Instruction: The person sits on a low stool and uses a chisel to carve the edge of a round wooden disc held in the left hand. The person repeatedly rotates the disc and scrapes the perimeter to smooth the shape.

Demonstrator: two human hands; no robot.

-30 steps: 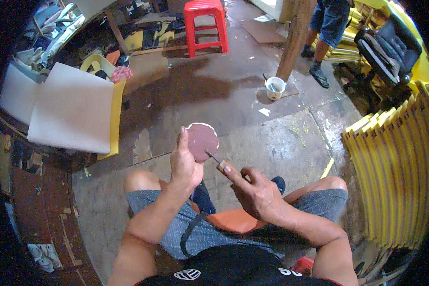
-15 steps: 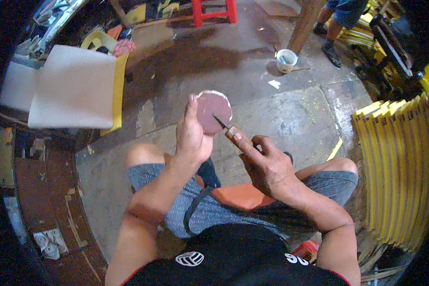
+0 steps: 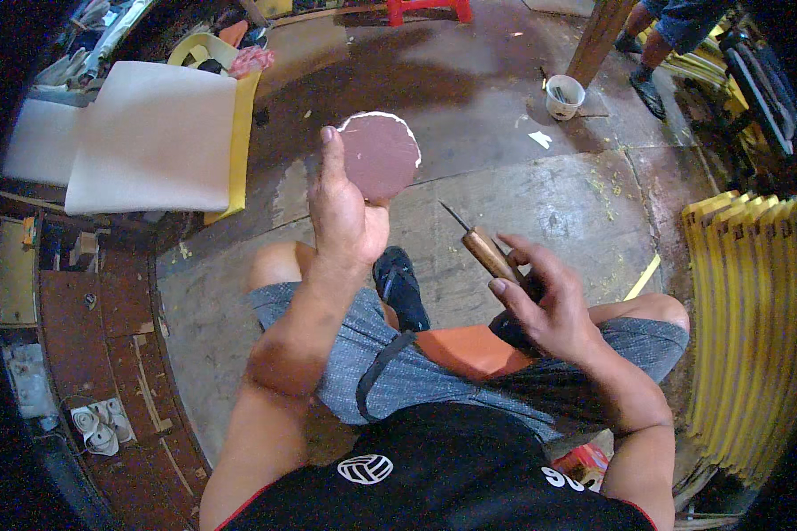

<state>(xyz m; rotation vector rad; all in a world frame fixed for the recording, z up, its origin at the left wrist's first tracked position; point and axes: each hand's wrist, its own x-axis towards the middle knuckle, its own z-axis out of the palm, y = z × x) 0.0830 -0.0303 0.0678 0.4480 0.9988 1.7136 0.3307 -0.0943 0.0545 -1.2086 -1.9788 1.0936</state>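
Observation:
My left hand (image 3: 350, 217) is closed on the edge of a round reddish-brown disc (image 3: 379, 157), thumb at its left side. A ragged white rim shows along the disc's top and right edge. Lower and to the right, my right hand (image 3: 549, 305) grips an awl-like tool (image 3: 487, 252) by its wooden handle. Its thin dark point slants up and left, apart from the disc. Across my lap, between bent knees, lies an orange piece (image 3: 469, 352). Part of the right hand's grip is hidden behind the handle and fingers.
A tall stack of yellow-edged sheets (image 3: 739, 336) stands at my right. Ahead are a white tub (image 3: 564, 96) holding small items, a wooden post (image 3: 600, 40) and another person's leg (image 3: 655, 53). A large pale pad (image 3: 159, 133) lies left; a red stool (image 3: 429, 11) stands far off.
The tool's point has come away from the disc as my right hand drew back to the right and loosened its fingers. My left hand has raised the disc a little, up and left.

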